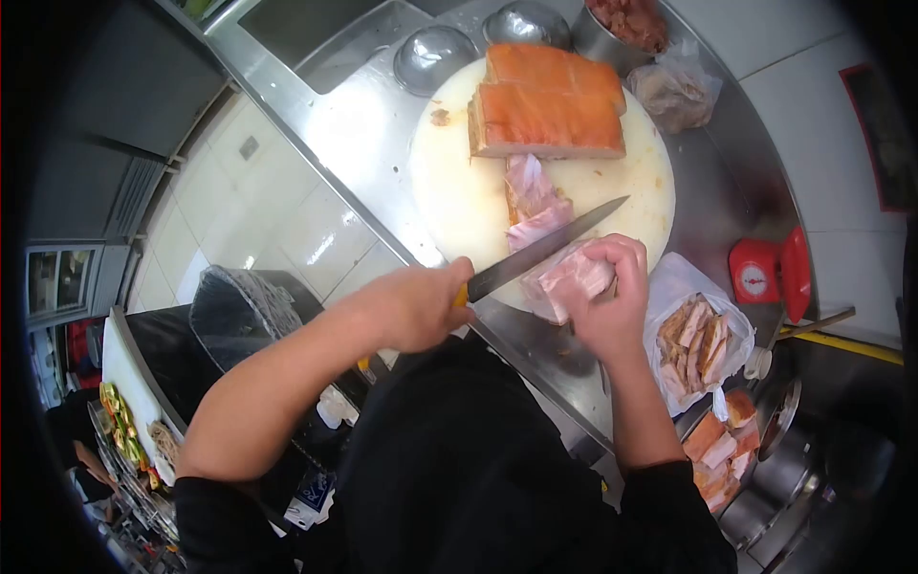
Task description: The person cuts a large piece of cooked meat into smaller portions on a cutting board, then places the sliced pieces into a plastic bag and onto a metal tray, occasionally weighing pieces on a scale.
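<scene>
My left hand (416,304) is closed around the yellow handle of a long knife (545,247). The blade slants up to the right over the round white cutting board (445,206), beside a pale chunk of meat (559,285). That chunk is held at the board's near edge by my right hand (617,301), its fingers curled round the far side. Just beyond the blade lies a pinkish strip of meat (537,199). Big slabs of roast pork with orange-brown skin (550,105) sit at the back of the board.
Two metal bowls (433,59), a pot of meat pieces (626,24) and a plastic bag (677,88) stand behind the board. On the right are a bag of cut pork (693,344), a red scale (765,275) and more pork pieces (722,450). A lined bin (244,311) stands left.
</scene>
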Motion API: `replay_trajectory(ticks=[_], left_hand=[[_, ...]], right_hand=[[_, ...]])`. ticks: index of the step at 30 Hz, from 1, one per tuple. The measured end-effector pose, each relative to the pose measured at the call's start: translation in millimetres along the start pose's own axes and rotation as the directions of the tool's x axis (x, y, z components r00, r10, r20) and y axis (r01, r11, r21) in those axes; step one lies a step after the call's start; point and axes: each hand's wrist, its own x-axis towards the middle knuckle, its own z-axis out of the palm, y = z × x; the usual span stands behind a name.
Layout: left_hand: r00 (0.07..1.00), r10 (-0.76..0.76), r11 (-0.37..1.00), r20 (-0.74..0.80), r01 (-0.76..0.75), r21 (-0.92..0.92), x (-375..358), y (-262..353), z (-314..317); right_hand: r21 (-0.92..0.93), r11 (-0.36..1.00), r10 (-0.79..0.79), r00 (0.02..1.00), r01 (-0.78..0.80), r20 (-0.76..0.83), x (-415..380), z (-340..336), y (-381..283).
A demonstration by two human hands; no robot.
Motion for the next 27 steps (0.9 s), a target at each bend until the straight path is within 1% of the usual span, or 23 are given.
replay_trajectory(ticks=[1,2,3,5,6,7,8,9,10,12,13,14,16,18,19,21,23,25,27], left_hand=[[1.0,0.023,0.999,0.01,-0.022,-0.025,1,-3,-12],[0.998,-0.027,1.0,0.051,0.026,0.015,3,0,-19],[1.0,-0.021,1.0,0.023,0.02,0.012,4,1,-17],[0.999,0.013,1.0,-0.033,-0.012,0.018,15,2,-13],[0.998,0.007,0.999,-0.057,-0.006,0.032,18,4,-12],[0.996,0.006,0.999,-0.084,-0.002,0.048,19,6,-8],[0.994,0.011,0.998,-0.112,-0.003,0.067,19,8,-5],[0.994,0.009,0.997,-0.112,0.0,0.074,21,7,-4],[0.994,0.008,0.997,-0.113,0.001,0.081,22,7,-3],[0.989,-0.01,0.995,-0.144,0.024,0.097,18,13,-1],[0.991,-0.018,0.994,-0.136,0.032,0.104,16,16,-1],[0.991,-0.03,0.993,-0.127,0.044,0.11,15,18,-1],[0.989,-0.06,0.992,-0.138,0.075,0.106,14,23,0],[0.98,-0.155,0.986,-0.124,0.161,0.045,7,41,-2],[0.972,-0.206,0.978,-0.115,0.208,0.01,5,46,0],[0.973,-0.156,0.984,-0.169,0.168,0.057,12,32,9],[0.969,-0.129,0.984,-0.209,0.151,0.093,17,25,13],[0.962,-0.125,0.981,-0.241,0.156,0.112,17,24,17],[0.953,-0.135,0.978,-0.272,0.172,0.12,18,24,22]], right_hand=[[-0.056,0.996,-0.07,0.997,0.071,0.01,0,-1,-12],[-0.078,0.993,-0.089,0.996,0.089,0.007,-2,1,-15],[-0.1,0.989,-0.108,0.994,0.107,0.005,-4,4,-18],[-0.083,0.995,-0.061,0.997,0.057,-0.046,-4,12,1],[0.079,0.994,0.087,0.994,-0.081,-0.073,-2,5,3],[0.445,0.855,0.302,0.953,-0.266,-0.011,2,-4,9],[0.736,0.559,0.451,0.885,-0.381,0.116,6,-17,19],[0.896,0.162,0.509,0.812,-0.414,0.284,7,-32,24],[0.946,-0.056,0.497,0.812,-0.321,0.305,12,-53,8],[0.966,-0.144,0.285,0.926,-0.215,0.249,1,-84,30],[0.966,-0.188,0.169,0.963,-0.178,0.211,-6,-99,42],[0.986,-0.088,0.216,0.964,-0.14,0.157,-9,-113,50],[0.992,0.085,0.206,0.976,-0.095,0.076,-13,-146,58],[0.973,0.225,0.217,0.976,-0.055,0.004,-16,-181,72],[0.94,0.338,0.287,0.957,-0.052,-0.05,-16,-202,78],[0.841,0.534,0.409,0.898,-0.089,-0.165,-13,-245,91],[0.743,0.665,0.427,0.852,-0.068,-0.304,1,-288,115],[0.625,0.742,0.523,0.793,-0.243,-0.312,13,-332,145],[0.543,0.752,0.561,0.794,-0.374,-0.232,25,-366,154]])
